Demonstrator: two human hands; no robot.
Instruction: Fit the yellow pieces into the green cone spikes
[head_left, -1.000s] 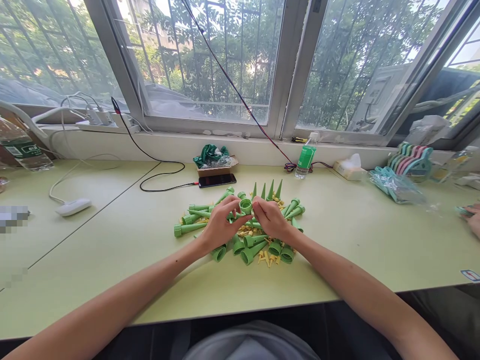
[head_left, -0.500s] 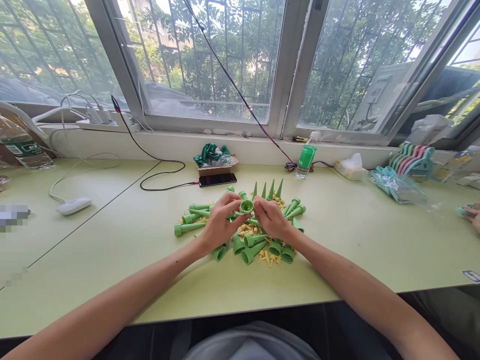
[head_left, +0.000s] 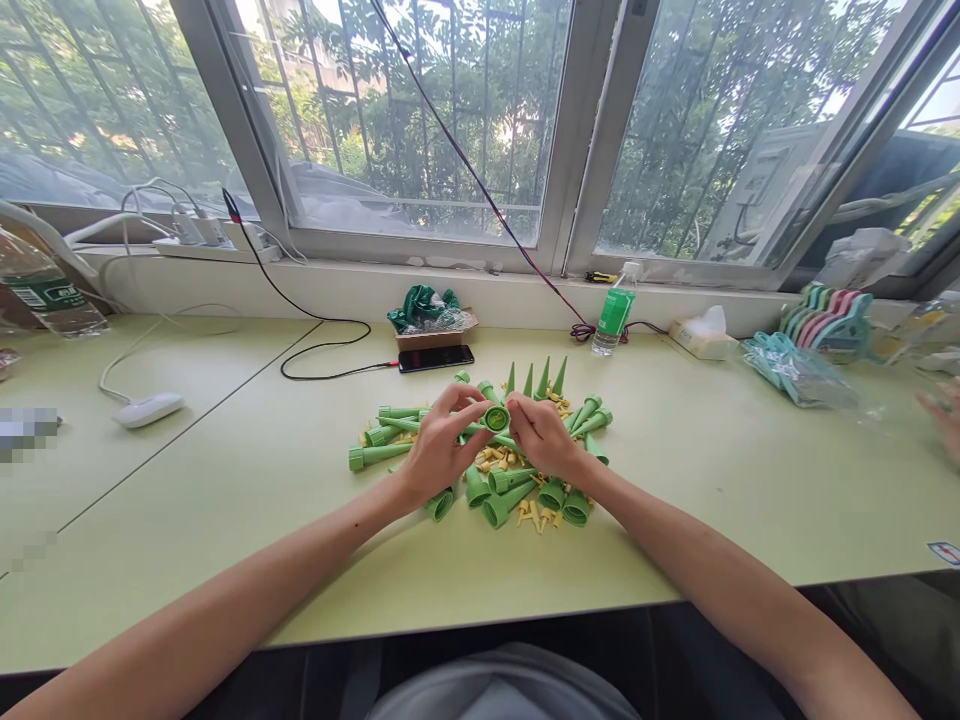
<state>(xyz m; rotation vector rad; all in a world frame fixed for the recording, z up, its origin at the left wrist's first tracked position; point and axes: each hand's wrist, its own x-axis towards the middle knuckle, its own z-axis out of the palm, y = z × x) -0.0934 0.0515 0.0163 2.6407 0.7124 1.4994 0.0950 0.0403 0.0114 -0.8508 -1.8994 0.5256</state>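
My left hand [head_left: 441, 446] grips a green plastic watering spike [head_left: 496, 419] by its wide threaded end, thumb below and fingers above. The open mouth of that spike faces me. Close against its right side, my right hand [head_left: 547, 436] is closed in a pinch; whatever its fingertips hold is hidden. Around and beneath both hands lie several more green spikes [head_left: 375, 457], with small yellow nozzle-like plastic pieces [head_left: 534, 516] scattered among them. Behind my right hand, several green spikes [head_left: 561, 378] stand with their points up.
Toward the window are a black phone [head_left: 436, 359] on a cable, a small box [head_left: 431, 340] with green plastic, a water bottle [head_left: 613, 316] and a tissue pack [head_left: 703, 334]. A white mouse [head_left: 150, 411] lies left. At the right edge another person's hand [head_left: 943, 415] shows, blurred.
The held spike has tipped slightly, and its mouth has shifted a little right and down. My hands otherwise stay in place. The other person's hand at the right edge has moved.
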